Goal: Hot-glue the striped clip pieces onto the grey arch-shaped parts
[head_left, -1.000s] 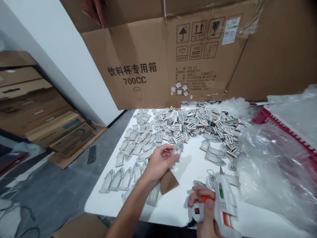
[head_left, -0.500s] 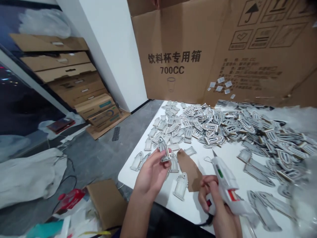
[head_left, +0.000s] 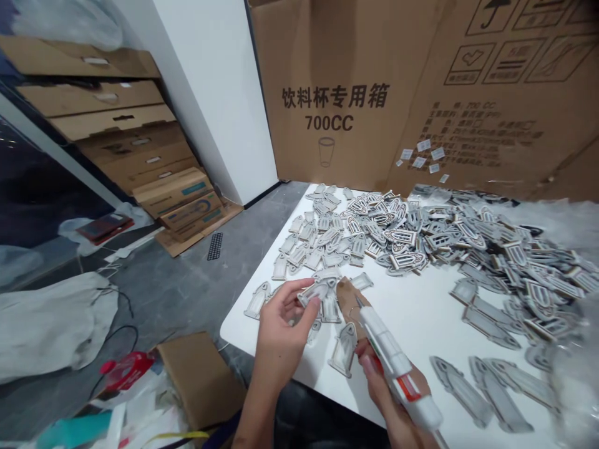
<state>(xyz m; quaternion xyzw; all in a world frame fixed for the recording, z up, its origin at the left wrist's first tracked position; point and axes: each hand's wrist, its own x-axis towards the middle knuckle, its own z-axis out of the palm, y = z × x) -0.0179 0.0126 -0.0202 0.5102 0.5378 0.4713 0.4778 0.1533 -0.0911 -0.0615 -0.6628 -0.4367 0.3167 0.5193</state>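
Head view: left hand (head_left: 279, 327) and right hand (head_left: 381, 383) are both over a white desk (head_left: 412, 312).
Held plaque: window-shaped plaque (head_left: 316, 292), flat and pale grey, with a straight base and what looks like a pointed top; its face is too blurred for finer detail.
Plaque position: raised and tilted above the desk, just left of a brown cardboard scrap (head_left: 347, 298).
Left grip: clamped on the plaque, thumb against fingers.
Right grip: wrapped around a white glue gun (head_left: 384, 343) with orange-red parts, its nozzle over the scrap and apart from the plaque.
Loose plaques: one grey plaque (head_left: 344, 352) lies beside the scrap.
Heap: plaque pile (head_left: 412, 234), some faces white-framed with dark slots.
Backdrop: carton (head_left: 369, 143) printed "700CC".
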